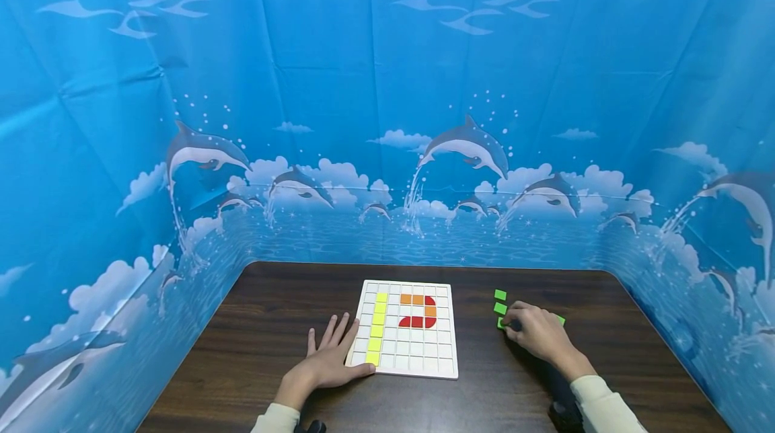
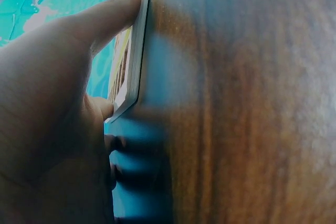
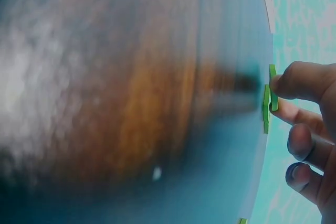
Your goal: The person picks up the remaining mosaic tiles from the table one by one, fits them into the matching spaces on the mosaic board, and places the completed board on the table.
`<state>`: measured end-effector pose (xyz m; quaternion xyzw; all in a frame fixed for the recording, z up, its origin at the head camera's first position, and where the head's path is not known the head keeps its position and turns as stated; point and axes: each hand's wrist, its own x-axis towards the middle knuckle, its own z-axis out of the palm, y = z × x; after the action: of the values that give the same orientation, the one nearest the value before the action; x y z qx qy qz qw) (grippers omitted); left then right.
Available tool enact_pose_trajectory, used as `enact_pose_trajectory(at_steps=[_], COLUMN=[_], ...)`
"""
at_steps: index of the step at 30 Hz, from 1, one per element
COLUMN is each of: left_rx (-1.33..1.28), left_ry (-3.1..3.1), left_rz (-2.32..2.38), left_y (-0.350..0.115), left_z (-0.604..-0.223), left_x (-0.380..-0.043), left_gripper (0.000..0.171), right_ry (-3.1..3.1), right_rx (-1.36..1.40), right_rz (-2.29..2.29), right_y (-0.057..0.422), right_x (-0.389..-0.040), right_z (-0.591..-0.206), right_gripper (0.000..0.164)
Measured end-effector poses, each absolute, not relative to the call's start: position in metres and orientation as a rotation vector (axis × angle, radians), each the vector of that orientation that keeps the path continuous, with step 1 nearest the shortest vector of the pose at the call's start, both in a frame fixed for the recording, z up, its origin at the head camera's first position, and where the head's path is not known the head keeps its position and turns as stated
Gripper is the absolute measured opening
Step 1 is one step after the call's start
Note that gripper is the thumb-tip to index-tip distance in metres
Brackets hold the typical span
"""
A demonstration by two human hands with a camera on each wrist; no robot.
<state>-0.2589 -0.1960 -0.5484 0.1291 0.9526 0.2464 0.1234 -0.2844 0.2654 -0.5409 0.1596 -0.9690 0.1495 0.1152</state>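
A white gridded board (image 1: 418, 356) lies on the table. My left hand (image 1: 329, 360) rests at its lower left corner, fingers spread, thumb on the front edge. In the left wrist view the thumb (image 2: 113, 17) lies along the board's rim (image 2: 137, 56). A column of yellow square tiles (image 1: 378, 319) fills the board's left part; orange tiles (image 1: 412, 299) and red tiles (image 1: 414, 322), some rounded, form a hooked shape right of it. To the board's right, my right hand (image 1: 539, 332) pinches a green tile (image 3: 273, 95) between thumb and index finger.
Two green square tiles (image 1: 500, 302) lie just beyond the right hand's fingertips. Another green tile (image 1: 561, 320) shows partly behind that hand. The dark wooden table (image 1: 272, 312) meets a blue dolphin-print curtain (image 1: 375, 150) at the back and both sides.
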Motion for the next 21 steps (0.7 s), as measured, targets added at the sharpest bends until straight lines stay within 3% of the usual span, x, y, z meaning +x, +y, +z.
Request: enact_pose_trajectory(at_steps=[13,21], left_rx=[0.372,0.382], left_ry=[2.798,2.782], left_rz=[0.676,0.687], left_y=[-0.198,-0.195], left_z=[-0.562,-0.547], left_x=[-0.266,-0.259], left_gripper=[0.119,0.115], right_ry=[-2.781,-2.770], right_rx=[0.461,0.445], right_rz=[0.463,0.478], right_y=[0.248,0.233], right_x=[-0.282,-0.282], right_z=[-0.535,-0.535], right_gripper=[0.008,0.007])
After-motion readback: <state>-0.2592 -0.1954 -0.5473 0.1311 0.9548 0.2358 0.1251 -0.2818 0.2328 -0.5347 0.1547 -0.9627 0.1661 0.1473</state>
